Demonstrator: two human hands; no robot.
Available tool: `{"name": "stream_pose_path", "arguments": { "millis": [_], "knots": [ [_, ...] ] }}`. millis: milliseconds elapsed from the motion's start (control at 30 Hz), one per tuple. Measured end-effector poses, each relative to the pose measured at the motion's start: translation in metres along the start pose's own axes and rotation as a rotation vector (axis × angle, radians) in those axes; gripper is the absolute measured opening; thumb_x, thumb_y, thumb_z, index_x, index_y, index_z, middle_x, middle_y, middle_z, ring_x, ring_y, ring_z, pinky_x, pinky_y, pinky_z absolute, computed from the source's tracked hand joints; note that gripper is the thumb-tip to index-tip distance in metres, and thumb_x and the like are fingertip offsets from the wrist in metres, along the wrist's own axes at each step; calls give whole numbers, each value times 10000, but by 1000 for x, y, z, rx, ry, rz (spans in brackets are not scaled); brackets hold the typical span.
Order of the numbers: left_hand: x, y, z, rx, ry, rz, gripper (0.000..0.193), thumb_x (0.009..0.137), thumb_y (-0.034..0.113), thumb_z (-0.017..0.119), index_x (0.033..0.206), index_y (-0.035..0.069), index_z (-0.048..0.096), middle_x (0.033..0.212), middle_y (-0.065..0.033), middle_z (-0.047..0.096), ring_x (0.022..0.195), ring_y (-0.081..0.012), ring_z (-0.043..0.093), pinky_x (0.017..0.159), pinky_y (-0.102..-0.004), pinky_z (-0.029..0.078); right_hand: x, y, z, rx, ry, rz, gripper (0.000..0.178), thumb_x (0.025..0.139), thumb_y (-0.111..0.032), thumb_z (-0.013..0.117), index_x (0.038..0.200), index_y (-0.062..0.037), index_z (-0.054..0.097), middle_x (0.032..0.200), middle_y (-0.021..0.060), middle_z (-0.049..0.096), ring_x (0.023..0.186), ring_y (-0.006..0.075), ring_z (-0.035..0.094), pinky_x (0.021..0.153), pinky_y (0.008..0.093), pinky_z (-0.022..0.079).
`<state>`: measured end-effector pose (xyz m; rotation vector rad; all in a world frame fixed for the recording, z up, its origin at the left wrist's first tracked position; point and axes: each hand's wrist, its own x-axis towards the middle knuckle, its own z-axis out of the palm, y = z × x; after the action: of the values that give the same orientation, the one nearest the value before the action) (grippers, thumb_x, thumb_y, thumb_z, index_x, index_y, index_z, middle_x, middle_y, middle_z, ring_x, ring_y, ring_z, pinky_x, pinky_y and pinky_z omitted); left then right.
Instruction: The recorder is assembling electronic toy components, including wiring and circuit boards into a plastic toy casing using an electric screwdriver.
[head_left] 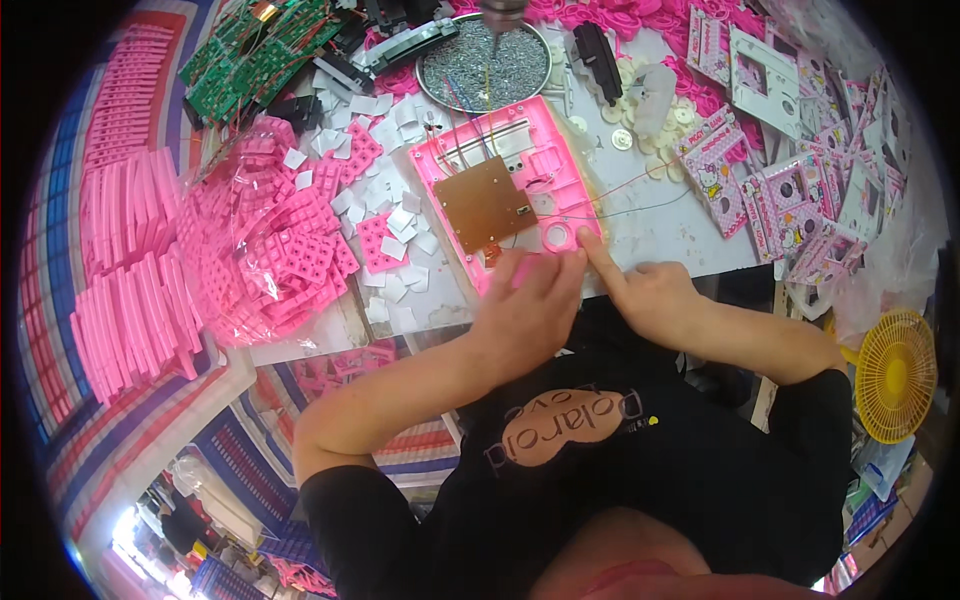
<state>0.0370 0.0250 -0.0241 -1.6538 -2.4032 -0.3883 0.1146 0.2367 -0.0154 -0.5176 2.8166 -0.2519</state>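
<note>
A pink plastic housing (568,178) lies open side up on the table in front of me. Inside it sits a brown circuit board (487,205), with thin wires running to the far end and out to the right. My left hand (530,305) bends over the near edge of the housing, fingers drawn together; a bit of pink shows between them, but what they pinch is hidden. At the near right corner, the index finger of my right hand (650,295) stretches along the housing, and its other fingers are curled at that edge.
Above the housing stands a round tray of small metal screws (450,75), with a hanging screwdriver tip (497,18) over it. Pink keypad parts (290,240) and white squares lie left. Green circuit boards (250,55) are far left, printed panels (790,200) right, a yellow fan (897,377) lower right.
</note>
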Motion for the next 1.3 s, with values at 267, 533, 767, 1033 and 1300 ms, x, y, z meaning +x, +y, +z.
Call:
{"name": "stream_pose_path", "arguments": {
  "millis": [267,533,767,1033,1300],
  "knots": [
    [2,3,-2,29,-15,-2,442,808,198,672,1195,-18,661,1143,-61,606,1024,-180,563,933,-429,374,121,30,-85,401,248,29,278,873,-302,635,888,-37,716,679,152,676,657,373,681,619,468,540],
    [2,-59,-13,-471,154,-489,259,779,158,723,1018,70,677,1041,-119,648,967,-257,611,851,-415,439,178,20,-38,272,540,87,234,865,-279,676,826,-48,678,721,144,660,705,350,665,643,428,530],
    [31,-133,7,-201,311,-739,264,783,272,786,992,119,736,1028,-69,664,1043,-267,599,925,-481,376,156,14,-34,276,518,-361,173,794,-179,741,942,-105,694,981,54,646,998,283,613,799,390,526],
    [37,-133,5,-17,393,-400,194,811,214,772,996,156,767,998,-2,669,993,-212,585,926,-443,346,198,60,-56,278,691,-447,217,766,-30,694,980,-61,679,1168,96,640,1094,327,565,945,442,487],
    [26,-119,2,-317,392,-609,139,847,175,760,964,100,757,829,-27,702,769,-183,620,892,-377,373,197,59,-58,196,646,-440,334,769,-42,712,1095,-81,651,1135,92,637,1101,317,582,888,405,519]
  ]
}}
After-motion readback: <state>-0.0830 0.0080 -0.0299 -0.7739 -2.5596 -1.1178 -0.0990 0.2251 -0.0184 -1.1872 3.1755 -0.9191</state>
